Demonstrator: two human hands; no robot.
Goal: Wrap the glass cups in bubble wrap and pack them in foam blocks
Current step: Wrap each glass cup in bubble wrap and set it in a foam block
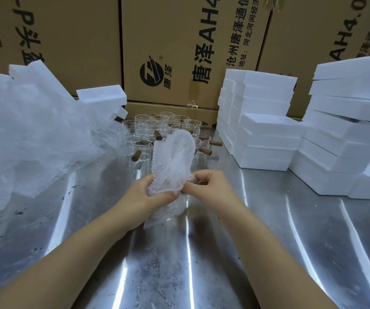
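Cups (146, 127) with wooden handles stand crowded at the back of the table (257, 241), and we judge that one more sits inside the wrap (173, 157) we hold in the middle, low over the steel; a clear rim seems to show under the sheet's lower edge, and a brownish patch by our right hand (210, 187) may be its handle. Our left hand (142, 196) grips the bundle from the left, thumb pressed across the front, the fingers hidden behind it; the right pinches an edge of the sheet between thumb and bent fingers. The upper half of the wrap stands up loose and unrolled, so the wrapping looks barely begun. Risks from here: the sheet is slick and the glass smooth, so if we loosen the left grip while tucking, the cup may slide out of the open bottom and strike the steel; a handle sticking out could tear the wrap or leave a bare spot; and the loose flap stands close to the cups behind it, so a wide turn could knock one over. The foam blocks (264, 139) are stacked at the right, well apart from our hands, and a pile (34, 139) of wrap lies at the left with foam on it. Hard to make out: the cup itself, how much of it is covered, whether the bundle touches the table, and whether the blocks have hollows; the boxes (179, 41) behind are cut off at the top
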